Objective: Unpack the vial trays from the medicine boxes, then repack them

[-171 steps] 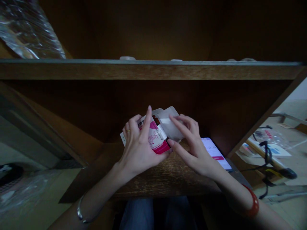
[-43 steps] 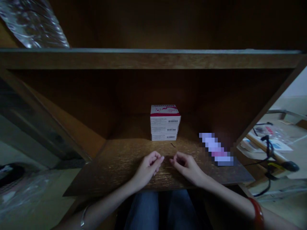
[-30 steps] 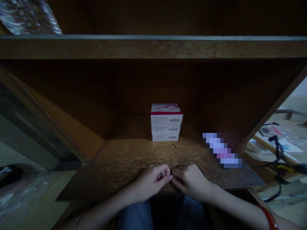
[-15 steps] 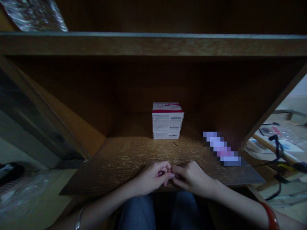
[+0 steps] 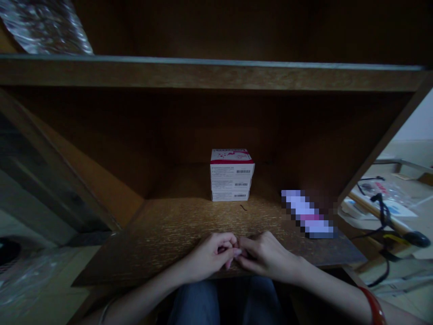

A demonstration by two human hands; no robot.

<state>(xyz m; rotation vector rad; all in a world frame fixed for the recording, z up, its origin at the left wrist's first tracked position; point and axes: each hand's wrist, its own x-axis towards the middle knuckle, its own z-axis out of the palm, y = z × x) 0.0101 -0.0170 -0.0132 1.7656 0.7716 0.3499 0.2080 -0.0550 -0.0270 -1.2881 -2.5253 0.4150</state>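
Note:
My left hand (image 5: pixel 219 253) and my right hand (image 5: pixel 265 256) rest together at the front edge of the wooden shelf board (image 5: pixel 162 230). Their fingers are curled and meet at the tips, and I see nothing held in them. Beyond them, further back on the board, stands a stack of white boxes (image 5: pixel 230 183), with printed text and barcodes on their fronts. The top box has a pink-red band and pattern on its lid. Neither hand touches the stack. A small dark curved mark or thread (image 5: pixel 243 207) lies just before the boxes.
To the right on the board lies a pixelated, pale bluish and pink item (image 5: pixel 306 215). An upper shelf (image 5: pixel 216 74) crosses above, with clear plastic wrap (image 5: pixel 47 27) at its left. Outside, at right, are a wooden bar (image 5: pixel 375 212) and black straps (image 5: pixel 384 216).
The view has tilted slightly, so the shelf and boxes sit a little lower and further left. My hands stay together at the board's edge.

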